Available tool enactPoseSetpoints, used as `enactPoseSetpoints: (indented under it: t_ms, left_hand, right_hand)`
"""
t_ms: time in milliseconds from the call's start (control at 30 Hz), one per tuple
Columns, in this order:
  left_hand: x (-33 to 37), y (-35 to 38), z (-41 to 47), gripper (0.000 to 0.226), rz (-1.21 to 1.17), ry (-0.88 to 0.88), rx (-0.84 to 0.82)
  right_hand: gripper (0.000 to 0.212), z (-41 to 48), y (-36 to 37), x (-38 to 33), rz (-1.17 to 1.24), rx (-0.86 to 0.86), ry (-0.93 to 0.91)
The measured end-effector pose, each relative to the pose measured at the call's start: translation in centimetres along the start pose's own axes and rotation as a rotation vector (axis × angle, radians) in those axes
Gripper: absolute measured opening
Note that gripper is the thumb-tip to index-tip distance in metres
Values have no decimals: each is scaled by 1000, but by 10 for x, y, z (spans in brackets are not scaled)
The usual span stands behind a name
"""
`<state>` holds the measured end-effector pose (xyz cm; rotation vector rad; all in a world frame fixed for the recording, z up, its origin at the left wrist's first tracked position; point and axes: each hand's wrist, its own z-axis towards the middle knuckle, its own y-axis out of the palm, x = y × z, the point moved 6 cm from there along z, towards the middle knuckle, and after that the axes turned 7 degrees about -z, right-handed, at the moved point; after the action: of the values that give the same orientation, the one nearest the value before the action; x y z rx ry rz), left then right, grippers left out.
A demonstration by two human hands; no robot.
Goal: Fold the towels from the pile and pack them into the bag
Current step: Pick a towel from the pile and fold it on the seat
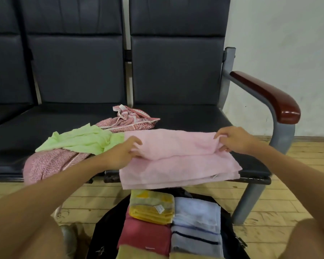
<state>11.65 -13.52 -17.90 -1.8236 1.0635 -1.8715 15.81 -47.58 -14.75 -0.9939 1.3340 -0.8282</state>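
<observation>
On the bench seat we pinch the pink towel at both ends: left hand and right hand, fingers curled round its folded edge.

Both hands are on a light pink towel mid-frame, lying half-folded on the dark bench seat: left hand grips its left edge, right hand pinches the upper right corner. To the left sit a green towel and patterned pink ones. At the bottom center, a black bag on the floor holds folded yellow, red and pale blue towels.
</observation>
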Motion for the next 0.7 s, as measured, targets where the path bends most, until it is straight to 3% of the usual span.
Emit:
enactPoseSetpoints:
  t_ms: [100, 267, 533, 700]
  left_hand:
    - [-19, 20, -3, 51, 169, 23, -174]
    - [-35, 23, 18, 57, 154, -1, -196]
    - [-50, 2, 63, 48, 89, 63, 126]
    - [-32, -13, 64, 25, 70, 207, 380]
  right_hand:
    - [31, -13, 19, -6, -321, -162, -98]
    - [35, -3, 31, -7, -365, -131, -140]
    - [38, 41, 49, 2, -364, 30, -49]
    - [34, 48, 38, 4, -157, 209, 8]
